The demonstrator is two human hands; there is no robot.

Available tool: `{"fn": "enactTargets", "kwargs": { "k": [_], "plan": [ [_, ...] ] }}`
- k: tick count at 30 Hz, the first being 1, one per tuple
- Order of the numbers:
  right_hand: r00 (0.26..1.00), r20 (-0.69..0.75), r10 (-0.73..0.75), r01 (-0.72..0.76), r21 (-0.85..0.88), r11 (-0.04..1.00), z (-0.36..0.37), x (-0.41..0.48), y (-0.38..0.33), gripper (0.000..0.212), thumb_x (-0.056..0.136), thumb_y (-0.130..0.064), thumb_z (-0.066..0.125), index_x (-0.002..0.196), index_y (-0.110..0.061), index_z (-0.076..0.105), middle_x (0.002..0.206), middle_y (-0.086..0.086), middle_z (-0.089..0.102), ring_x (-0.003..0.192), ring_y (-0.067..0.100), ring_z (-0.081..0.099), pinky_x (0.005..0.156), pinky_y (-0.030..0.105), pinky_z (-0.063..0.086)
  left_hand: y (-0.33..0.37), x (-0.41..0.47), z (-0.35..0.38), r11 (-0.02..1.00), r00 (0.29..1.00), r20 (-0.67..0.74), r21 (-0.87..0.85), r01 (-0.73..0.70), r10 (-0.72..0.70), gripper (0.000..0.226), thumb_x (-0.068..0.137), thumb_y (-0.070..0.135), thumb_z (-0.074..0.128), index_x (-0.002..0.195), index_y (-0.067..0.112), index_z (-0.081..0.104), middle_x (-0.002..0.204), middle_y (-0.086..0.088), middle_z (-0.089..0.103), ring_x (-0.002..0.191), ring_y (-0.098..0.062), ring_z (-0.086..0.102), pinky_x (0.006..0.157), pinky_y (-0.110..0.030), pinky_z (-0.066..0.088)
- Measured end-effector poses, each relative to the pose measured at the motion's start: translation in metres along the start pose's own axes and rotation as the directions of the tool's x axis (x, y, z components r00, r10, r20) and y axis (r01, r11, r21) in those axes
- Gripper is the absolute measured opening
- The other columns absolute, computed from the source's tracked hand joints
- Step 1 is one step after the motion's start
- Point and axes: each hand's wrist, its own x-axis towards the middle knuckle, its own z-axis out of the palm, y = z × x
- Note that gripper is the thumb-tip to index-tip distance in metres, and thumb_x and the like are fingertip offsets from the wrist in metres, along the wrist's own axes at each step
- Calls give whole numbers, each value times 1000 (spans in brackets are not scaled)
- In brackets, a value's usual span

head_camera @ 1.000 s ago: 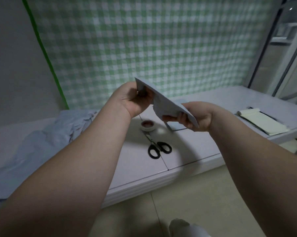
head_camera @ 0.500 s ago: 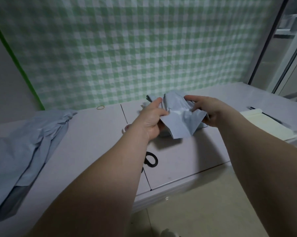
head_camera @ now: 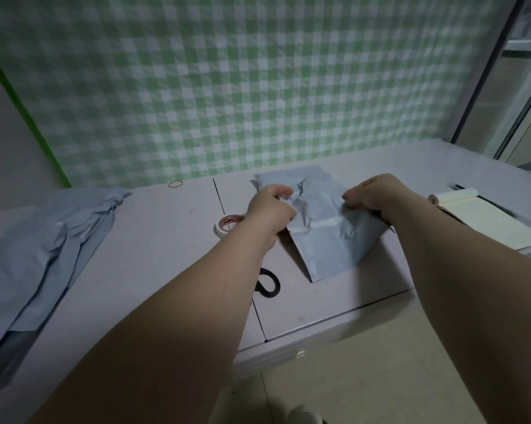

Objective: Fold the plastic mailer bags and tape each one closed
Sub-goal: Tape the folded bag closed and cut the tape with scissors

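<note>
On the white table [head_camera: 154, 258], right of centre, one grey-blue mailer bag [head_camera: 334, 252] is held between two hands. Its lower end points toward the near table edge, and a pale strip crosses its middle.

Grip state:
- Left hand [head_camera: 270, 209]: fingers curled, clenching the crumpled upper left part of the bag.
- Right hand [head_camera: 371, 200]: fingers curled over the upper right edge, grasping it.

More grey-blue plastic [head_camera: 288, 177] shows beyond the hands; whether it belongs to the same bag cannot be told.

Surrounding items and obstructions:
- One tape roll [head_camera: 226, 225], just left of the left wrist, which hides part of it.
- One pair of black scissors [head_camera: 269, 284], near the table's front; the left forearm covers all but one handle loop.
- One rubber band [head_camera: 175, 184], at the back edge, well apart from the hands.
- One heap of loose mailer bags [head_camera: 47, 240], at the left end; the number of bags in it cannot be counted.
- One cream notepad [head_camera: 484, 221], at the right end, with a dark object [head_camera: 458, 188] along its far side, too blurred to identify.
- One green checked cloth [head_camera: 258, 87], upright behind the table.
</note>
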Motion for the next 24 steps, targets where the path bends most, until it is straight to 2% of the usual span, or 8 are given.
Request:
{"fn": "enactTargets", "kwargs": {
  "k": [5, 8, 11, 14, 16, 18, 21, 24],
  "plan": [
    [992, 120, -27, 27, -4, 1000, 9, 8, -6, 32, 83, 10, 41, 74, -17, 56, 80, 11, 53, 61, 24, 47, 48, 24, 42, -3, 13, -2, 993, 985, 129, -25, 117, -113, 68, 84, -14, 46, 142, 21, 41, 126, -4, 50, 108, -26, 56, 82, -31, 44],
    [995, 77, -57, 60, -39, 997, 11, 14, -13, 15, 83, 3, 44, 77, -10, 49, 73, 11, 43, 60, 23, 43, 46, 20, 32, -1, 17, -3, 992, 987, 109, -16, 122, -120, 31, 84, -9, 50, 98, 17, 58, 108, -8, 54, 94, -23, 53, 78, -34, 44],
    [988, 123, -93, 90, 29, 996, 17, 21, -19, 28, 89, -1, 46, 106, -18, 59, 100, 11, 56, 92, 27, 55, 66, 31, 50, -4, 28, -2, 994, 994, 35, -42, 102, -101, 30, 83, -6, 55, 70, 18, 43, 90, -6, 52, 93, -24, 52, 82, -32, 43],
    [981, 190, -38, 46, -35, 998, 22, 25, -23, 36, 89, -6, 48, 119, -20, 63, 115, 11, 61, 106, 30, 60, 92, 44, 52, -11, 32, 3, 993, 997, -36, 98, 73, -69, 20, 77, 1, 62, 94, 9, 55, 108, -15, 56, 105, -33, 57, 84, -34, 47],
    [984, 175, 25, -11, -77, 997, 22, 25, -24, 28, 84, -14, 53, 110, -12, 64, 106, 14, 62, 92, 31, 62, 82, 39, 52, -17, 38, 6, 967, 995, -83, 241, 79, -60, 45, 77, 7, 62, 120, 5, 51, 123, -14, 52, 109, -34, 55, 86, -35, 49],
    [976, 210, 53, -21, -153, 988, 23, 22, -24, 35, 75, -17, 57, 109, -11, 61, 103, 16, 62, 82, 30, 60, 73, 34, 48, -17, 44, 8, 943, 992, -122, 325, 76, -38, 49, 80, 9, 61, 127, 5, 46, 129, -12, 49, 109, -32, 54, 90, -39, 52],
    [962, 274, -21, 90, -241, 966, 25, 24, -24, 78, 73, -9, 59, 143, -35, 36, 138, 9, 46, 101, 33, 60, 88, 45, 53, -15, 47, 7, 942, 993, -96, 323, 93, -65, 56, 76, 14, 66, 127, 6, 45, 127, -12, 50, 108, -32, 55, 91, -43, 52],
    [966, 238, -104, 150, -184, 971, 27, 29, -25, 81, 79, -2, 55, 142, -47, 32, 143, 8, 41, 92, 28, 59, 75, 39, 57, -12, 51, 6, 972, 990, -56, 194, 135, -126, 80, 55, 19, 70, 130, 11, 44, 117, -10, 57, 100, -32, 59, 84, -46, 55]
  ]
}}
